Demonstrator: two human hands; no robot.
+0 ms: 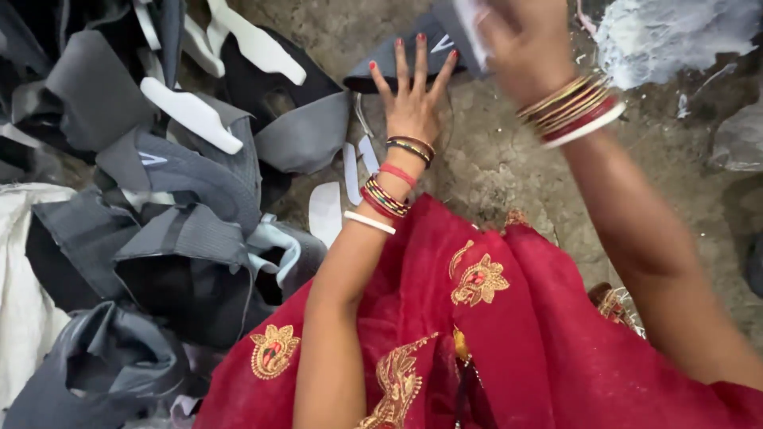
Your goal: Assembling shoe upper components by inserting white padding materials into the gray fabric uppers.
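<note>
My left hand [413, 99] lies flat with fingers spread, pressing on a dark grey shoe upper piece [389, 65] on the concrete floor. My right hand [528, 44], blurred by motion, is closed on a white cloth or pad [475, 28] over the right end of that same piece. Both wrists carry several bangles. My red embroidered garment [493, 334] fills the lower middle of the view.
A heap of grey and black shoe uppers [167, 206] with white sole inserts [191, 115] covers the left side. Loose white inserts [326, 210] lie near my left wrist. A white sack [20, 302] is at far left, whitish material [675, 36] at top right.
</note>
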